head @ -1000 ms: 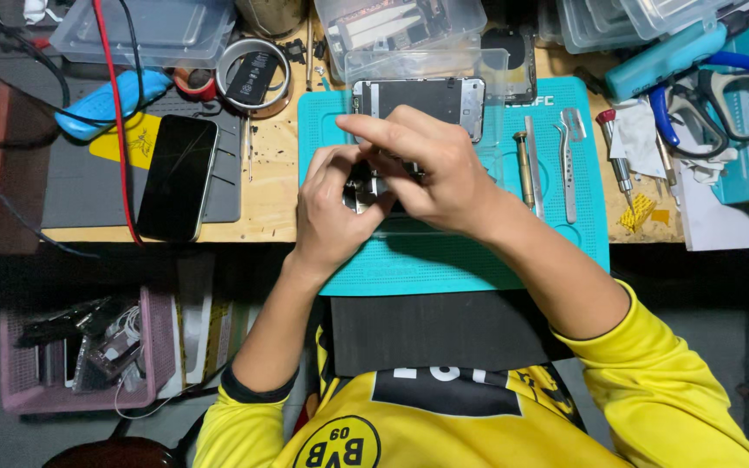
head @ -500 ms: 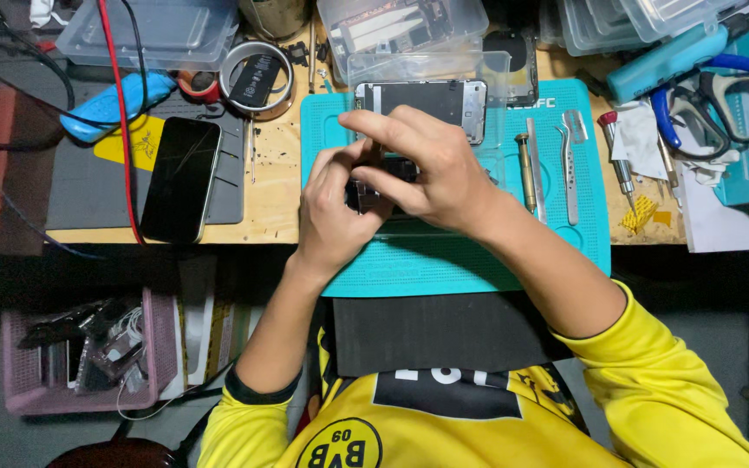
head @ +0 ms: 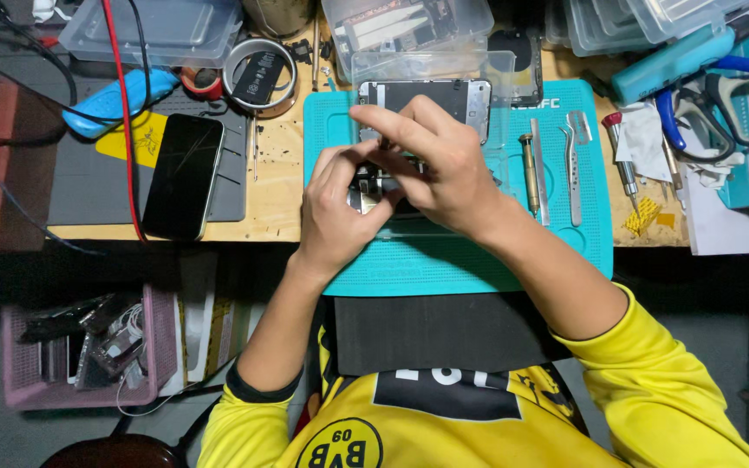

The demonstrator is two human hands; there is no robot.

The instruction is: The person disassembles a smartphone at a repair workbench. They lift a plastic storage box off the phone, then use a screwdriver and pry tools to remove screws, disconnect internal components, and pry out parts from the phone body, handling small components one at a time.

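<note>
Both of my hands meet over a teal work mat (head: 478, 260) on the wooden bench. My left hand (head: 335, 212) and my right hand (head: 431, 160) together grip a small dark and silver phone part (head: 370, 184), mostly hidden under my fingers. An opened phone body (head: 470, 97) lies on the mat just beyond my right hand, partly covered by it. A small brass screwdriver (head: 528, 169), a flat metal strip (head: 541, 173) and tweezers (head: 574, 165) lie to the right of my right hand.
A black phone (head: 182, 176) rests face up on a grey mat (head: 88, 191) at left, crossed by a red cable (head: 123, 113). Clear plastic boxes (head: 153, 30) line the back. Pliers with blue handles (head: 721, 95) sit at right. A pink basket (head: 84, 351) stands below the bench.
My right hand has lifted slightly and its fingers have spread over the part; my left hand stays pinched on it. Everything else on the bench is where it was.
</note>
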